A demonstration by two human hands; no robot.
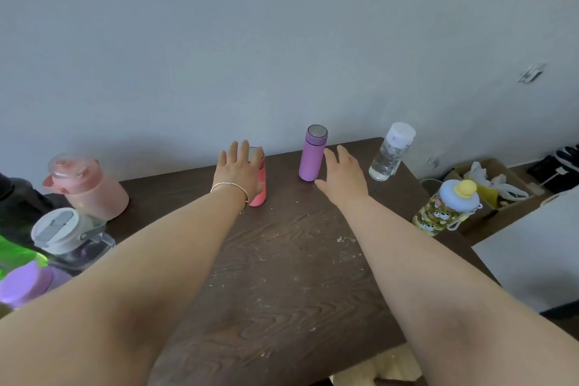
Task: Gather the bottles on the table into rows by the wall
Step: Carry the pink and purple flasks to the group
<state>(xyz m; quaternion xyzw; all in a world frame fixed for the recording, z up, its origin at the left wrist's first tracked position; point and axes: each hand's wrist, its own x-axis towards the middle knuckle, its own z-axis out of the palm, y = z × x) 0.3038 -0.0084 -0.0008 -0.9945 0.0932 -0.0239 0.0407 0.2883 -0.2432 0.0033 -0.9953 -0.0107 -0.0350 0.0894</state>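
Dark table [282, 260] — left hand [239, 171] clamped on pink flask [259, 194], right hand [343, 175] spread (beside purple flask [311, 155]).

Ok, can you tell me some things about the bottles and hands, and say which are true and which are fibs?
1. The left hand rests against the pink bottle. True.
2. The purple bottle is lying on its side. False: it stands upright.
3. The right hand is beside the purple bottle, fingers open. True.
4. The clear bottle has a black cap. False: its cap is white.
5. The table is white. False: it is dark wood.
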